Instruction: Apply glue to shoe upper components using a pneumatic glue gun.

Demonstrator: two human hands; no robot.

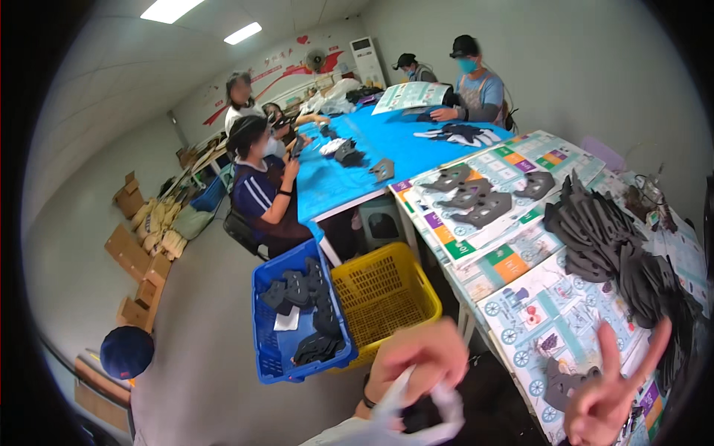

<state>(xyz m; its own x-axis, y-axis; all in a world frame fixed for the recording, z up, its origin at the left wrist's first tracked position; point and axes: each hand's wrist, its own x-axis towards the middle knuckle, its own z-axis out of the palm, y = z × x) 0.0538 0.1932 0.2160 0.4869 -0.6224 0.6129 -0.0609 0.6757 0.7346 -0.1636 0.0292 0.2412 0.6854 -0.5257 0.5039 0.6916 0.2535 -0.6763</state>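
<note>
My left hand point(420, 357) is closed around a whitish, slightly see-through strip point(446, 416) that hangs in a loop below it; blur hides its exact kind. On the right, my right hand point(602, 409) has two fingers spread apart in a V and holds nothing I can see. Just beside it, on the patterned table cover point(513, 312), lies a dark grey cut-out piece point(561, 386). A thick pile of similar dark pieces point(595, 230) stretches along the table's right side. Several more grey cut-outs point(483, 208) lie farther back on the cover.
A blue crate point(260, 327) with dark pieces in it and a yellow crate point(428, 286) stand on the floor left of the table. Beyond is a blue-covered table point(405, 141) with people around it. Cardboard boxes point(130, 253) and a dark-blue round stool point(126, 351) are at left.
</note>
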